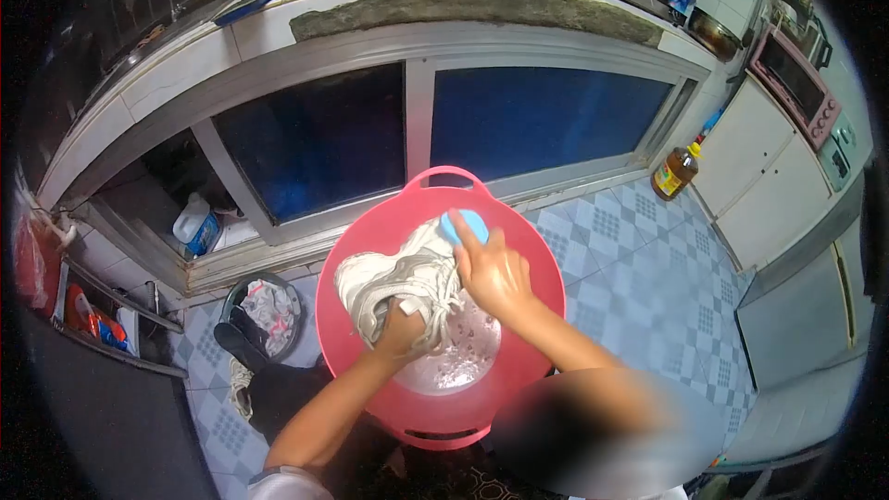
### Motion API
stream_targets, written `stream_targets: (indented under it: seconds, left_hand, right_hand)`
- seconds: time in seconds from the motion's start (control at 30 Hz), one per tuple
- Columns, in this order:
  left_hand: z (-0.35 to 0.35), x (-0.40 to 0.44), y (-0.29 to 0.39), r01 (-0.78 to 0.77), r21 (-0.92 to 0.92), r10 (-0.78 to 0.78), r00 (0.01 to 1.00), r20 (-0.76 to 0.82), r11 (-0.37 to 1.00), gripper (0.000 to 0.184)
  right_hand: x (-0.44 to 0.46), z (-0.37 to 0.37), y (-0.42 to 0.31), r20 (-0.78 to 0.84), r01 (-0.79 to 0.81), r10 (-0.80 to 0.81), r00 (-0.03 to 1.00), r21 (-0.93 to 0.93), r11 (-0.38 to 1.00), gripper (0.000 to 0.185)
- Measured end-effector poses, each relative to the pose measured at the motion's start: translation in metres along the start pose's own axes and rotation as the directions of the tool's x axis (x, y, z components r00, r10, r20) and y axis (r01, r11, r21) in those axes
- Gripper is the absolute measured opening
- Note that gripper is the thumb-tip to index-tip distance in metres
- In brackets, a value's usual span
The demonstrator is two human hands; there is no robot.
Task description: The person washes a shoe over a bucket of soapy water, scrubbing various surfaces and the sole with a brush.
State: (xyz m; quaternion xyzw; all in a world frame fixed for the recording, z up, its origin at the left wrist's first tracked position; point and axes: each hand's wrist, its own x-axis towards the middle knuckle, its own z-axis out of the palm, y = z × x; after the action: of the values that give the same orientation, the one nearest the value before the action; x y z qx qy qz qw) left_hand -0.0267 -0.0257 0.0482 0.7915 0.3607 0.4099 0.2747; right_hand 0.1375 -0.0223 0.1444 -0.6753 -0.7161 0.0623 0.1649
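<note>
A pink basin [532, 315] with cut-out handles holds some sudsy water [454, 361]. Over the water is a white and grey shoe [370, 280] with loose laces. My left hand [401, 329] reaches into the shoe's opening, its fingers mostly hidden by the shoe. Wet and sudsy, my right hand [493, 268] has its fingers around a light blue brush [469, 225], which is against the upper right end of the shoe. The brush's underside is hidden.
Left of the basin stands a bin [294, 338] with crumpled cloth inside. A white jug [193, 222] is in the open cabinet. An oil bottle [675, 173] stands on the tiled floor [639, 287] at the right. Sliding cabinet doors [546, 111] lie beyond the basin.
</note>
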Motion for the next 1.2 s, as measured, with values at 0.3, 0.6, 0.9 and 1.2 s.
stream_targets:
  seconds: [0.3, 0.6, 0.9, 1.2]
  left_hand:
    - [-0.017, 0.011, 0.016, 0.448, -0.123, -0.447, 0.894, 0.035, 0.886, 0.02]
    - [0.002, -0.03, -0.079, 0.612, -0.382, -0.688, 0.719, -0.096, 0.693, 0.03]
    - [-0.001, -0.027, -0.091, 0.661, -0.401, -0.739, 0.671, -0.063, 0.634, 0.029]
    - [-0.009, -0.038, -0.061, 0.583, -0.441, -0.683, 0.723, -0.1, 0.682, 0.027]
  right_hand:
    - [0.052, 0.07, 0.069, 0.598, -0.298, 0.258, 0.759, -0.033, 0.954, 0.065]
    - [0.02, 0.311, 0.158, 0.356, -0.854, 0.789, 0.5, 0.056, 0.516, 0.049]
    - [0.017, 0.436, 0.09, 0.586, -0.649, 0.498, 0.639, 0.063, 0.758, 0.067]
    - [-0.087, 0.428, 0.067, 0.832, 0.073, -0.373, 0.411, 0.378, 0.923, 0.05]
